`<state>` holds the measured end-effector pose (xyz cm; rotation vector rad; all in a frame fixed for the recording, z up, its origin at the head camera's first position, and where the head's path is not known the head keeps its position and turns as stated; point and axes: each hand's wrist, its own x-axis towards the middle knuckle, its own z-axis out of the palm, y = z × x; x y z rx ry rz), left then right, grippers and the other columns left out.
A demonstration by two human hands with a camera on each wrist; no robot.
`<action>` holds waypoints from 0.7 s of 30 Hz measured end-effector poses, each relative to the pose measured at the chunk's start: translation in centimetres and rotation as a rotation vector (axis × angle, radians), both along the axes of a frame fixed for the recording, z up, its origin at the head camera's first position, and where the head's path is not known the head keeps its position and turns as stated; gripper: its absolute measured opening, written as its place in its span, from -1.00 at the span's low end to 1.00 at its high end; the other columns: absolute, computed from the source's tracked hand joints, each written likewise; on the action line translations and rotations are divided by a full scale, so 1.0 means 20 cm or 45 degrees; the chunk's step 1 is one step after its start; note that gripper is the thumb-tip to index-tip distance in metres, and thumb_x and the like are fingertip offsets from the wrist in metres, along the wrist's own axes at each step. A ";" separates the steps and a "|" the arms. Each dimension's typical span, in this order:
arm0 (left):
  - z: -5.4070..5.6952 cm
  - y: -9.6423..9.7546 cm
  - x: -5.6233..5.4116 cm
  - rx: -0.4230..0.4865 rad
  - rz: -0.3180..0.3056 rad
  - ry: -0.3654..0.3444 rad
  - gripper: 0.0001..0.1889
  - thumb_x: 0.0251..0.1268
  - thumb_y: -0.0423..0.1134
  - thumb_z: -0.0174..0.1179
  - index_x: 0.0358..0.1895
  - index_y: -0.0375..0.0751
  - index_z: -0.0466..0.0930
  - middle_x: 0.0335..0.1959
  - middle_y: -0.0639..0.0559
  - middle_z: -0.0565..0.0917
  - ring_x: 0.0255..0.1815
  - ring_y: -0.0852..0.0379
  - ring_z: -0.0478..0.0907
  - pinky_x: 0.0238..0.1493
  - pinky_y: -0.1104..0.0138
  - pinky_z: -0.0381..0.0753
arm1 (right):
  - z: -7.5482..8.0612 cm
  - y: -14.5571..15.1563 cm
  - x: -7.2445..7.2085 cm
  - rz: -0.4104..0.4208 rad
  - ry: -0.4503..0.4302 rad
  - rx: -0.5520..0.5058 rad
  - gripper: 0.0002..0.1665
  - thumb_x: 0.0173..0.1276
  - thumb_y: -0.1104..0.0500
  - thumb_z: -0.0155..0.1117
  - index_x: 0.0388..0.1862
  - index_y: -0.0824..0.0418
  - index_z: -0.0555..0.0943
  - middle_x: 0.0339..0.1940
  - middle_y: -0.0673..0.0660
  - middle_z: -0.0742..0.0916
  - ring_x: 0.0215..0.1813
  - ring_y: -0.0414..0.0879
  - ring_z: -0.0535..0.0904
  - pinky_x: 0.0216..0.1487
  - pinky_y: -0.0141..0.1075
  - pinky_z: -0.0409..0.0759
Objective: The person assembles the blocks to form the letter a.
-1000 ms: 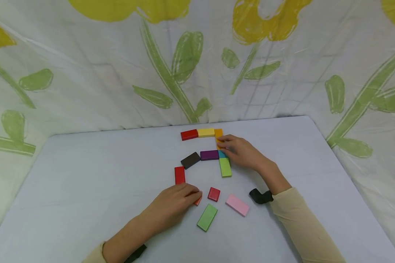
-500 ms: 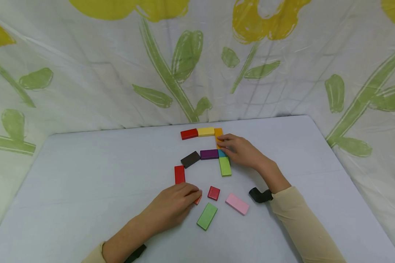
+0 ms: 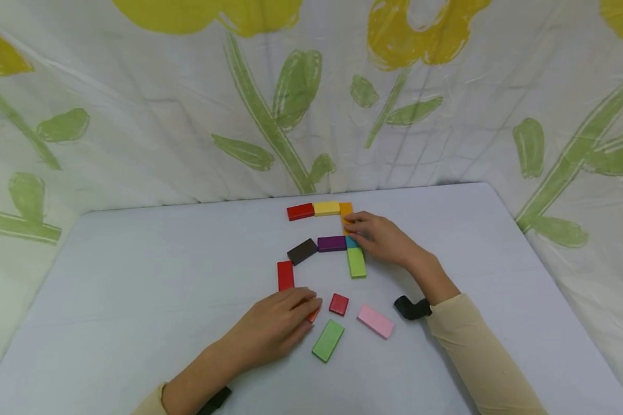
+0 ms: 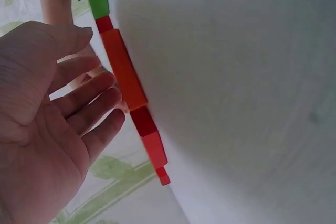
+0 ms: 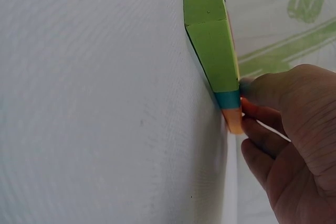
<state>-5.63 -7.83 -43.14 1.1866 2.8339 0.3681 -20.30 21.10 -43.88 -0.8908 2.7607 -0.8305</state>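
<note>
My left hand [image 3: 275, 323] lies over an orange-red block [image 4: 125, 69], its fingers loosely bent along it and the thumb standing apart. In the head view only a corner of that block shows under the fingertips. A red block [image 3: 285, 275] emerges just beyond the knuckles. Farther back, my right hand [image 3: 384, 237] touches the orange block [image 3: 346, 208] with its fingertips. Its thumb tip is at the small teal block [image 5: 228, 99], between the orange block and a lime green block [image 3: 357, 265]. A purple block [image 3: 331, 244] meets the teal one from the left.
A red block [image 3: 300, 211] and a yellow block [image 3: 326, 208] continue the row at the back. The dark brown block [image 3: 302, 252] sits slantwise beside the purple one. Nearer lie a small red block [image 3: 338, 304], a light green block [image 3: 328, 340] and a pink block [image 3: 375, 321].
My left thumb has moved away from the fingers, toward the near side. The right hand stays in place, and the blocks keep their arrangement.
</note>
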 end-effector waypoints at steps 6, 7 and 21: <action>0.03 -0.03 -0.01 0.063 0.120 0.084 -0.46 0.37 -0.01 0.44 0.37 -0.04 0.64 0.28 0.05 0.69 0.33 0.07 0.63 0.35 0.17 0.71 | 0.00 0.00 0.00 -0.001 -0.001 0.006 -0.58 0.58 0.24 0.28 0.35 0.31 0.65 0.46 0.25 0.65 0.53 0.21 0.54 0.55 0.13 0.51; 0.04 -0.03 -0.01 0.071 0.152 0.086 -0.46 0.36 -0.01 0.45 0.36 -0.05 0.66 0.27 0.05 0.70 0.32 0.07 0.64 0.35 0.16 0.71 | 0.00 0.00 0.00 0.000 -0.003 0.009 -0.58 0.58 0.24 0.28 0.35 0.31 0.65 0.46 0.25 0.64 0.53 0.22 0.53 0.55 0.13 0.51; 0.15 -0.06 -0.09 0.140 0.467 -0.044 -0.46 0.32 0.00 0.49 0.26 -0.23 0.72 0.22 -0.08 0.77 0.28 -0.07 0.70 0.30 0.04 0.74 | 0.00 0.00 0.00 -0.007 -0.004 -0.004 -0.58 0.59 0.25 0.26 0.36 0.31 0.64 0.47 0.25 0.64 0.52 0.21 0.53 0.53 0.13 0.53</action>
